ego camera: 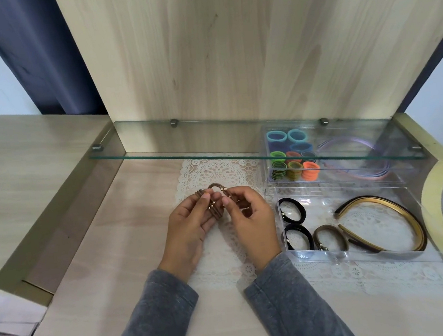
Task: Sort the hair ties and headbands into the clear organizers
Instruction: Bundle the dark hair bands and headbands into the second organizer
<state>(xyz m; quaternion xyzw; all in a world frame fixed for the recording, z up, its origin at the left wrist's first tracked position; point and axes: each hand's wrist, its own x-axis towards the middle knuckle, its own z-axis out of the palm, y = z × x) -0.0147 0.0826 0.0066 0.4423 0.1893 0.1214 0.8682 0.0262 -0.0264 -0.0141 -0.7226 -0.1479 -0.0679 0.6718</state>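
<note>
Bundle of thin brown hair ties point(217, 210) with gold beads.

This looks like a home dressing corner. A pale wood-grain surface point(113, 249) sits in a matching wooden alcove point(201, 45), with a clear glass shelf point(184, 139), a white lace doily point(215, 171), a dark blue curtain point(36, 50), and clear plastic organizers point(363, 256) of hair accessories.

1. The desk top point(109, 263) left of the lace mat point(215, 172) lies open from above.
2. The left hand point(191, 226) and right hand point(251, 219), pinching brown hair ties point(217, 209), fill the middle.
3. The glass shelf point(184, 144) roofs most of the far organizer point(327, 183); only its front strip is uncovered.
4. The near organizer point(335, 258) stands open-topped, walled all round.
5. A wooden back panel point(229, 56) closes the rear.
</note>
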